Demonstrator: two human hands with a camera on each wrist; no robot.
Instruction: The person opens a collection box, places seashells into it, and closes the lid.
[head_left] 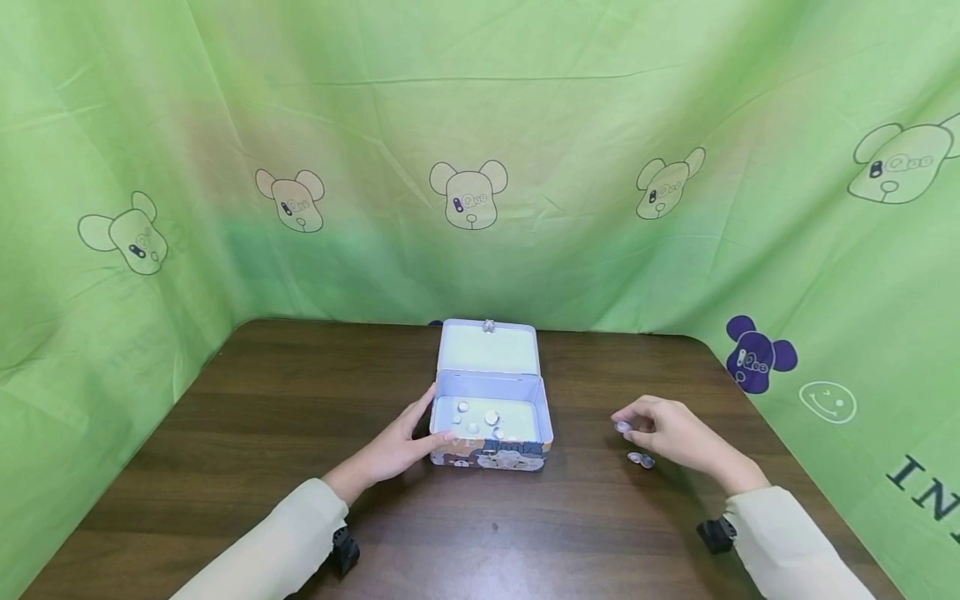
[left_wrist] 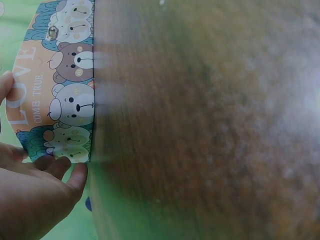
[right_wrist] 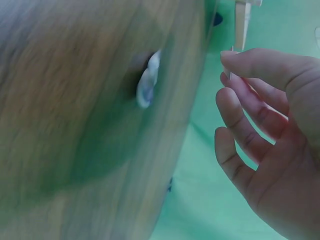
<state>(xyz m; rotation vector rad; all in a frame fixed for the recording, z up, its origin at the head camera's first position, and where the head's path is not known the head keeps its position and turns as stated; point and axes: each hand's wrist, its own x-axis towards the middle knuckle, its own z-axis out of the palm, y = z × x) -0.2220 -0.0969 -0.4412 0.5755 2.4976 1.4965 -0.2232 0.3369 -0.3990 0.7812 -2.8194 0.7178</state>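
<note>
A small tin box (head_left: 510, 457) with cartoon bears on its sides stands at the middle of the table, its lid (head_left: 487, 350) tipped back. Several small pale round pieces (head_left: 491, 417) lie on its floor. My left hand (head_left: 393, 448) grips the box's left front corner, thumb over the front rim and fingers along the left side. To the right of the box, my right hand (head_left: 667, 429) pinches a small pale disc (head_left: 623, 427) between thumb and fingers, above the table. It shows edge-on and thin in the right wrist view. Small shiny pieces (head_left: 641, 460) lie on the table below this hand.
The dark wooden table (head_left: 300, 400) runs back to a green cloth (head_left: 375, 275) printed with bear heads. More cloth hangs at both sides. A metal clasp (head_left: 489, 327) sits on the lid's upper edge. Each wrist carries a black device (head_left: 717, 535).
</note>
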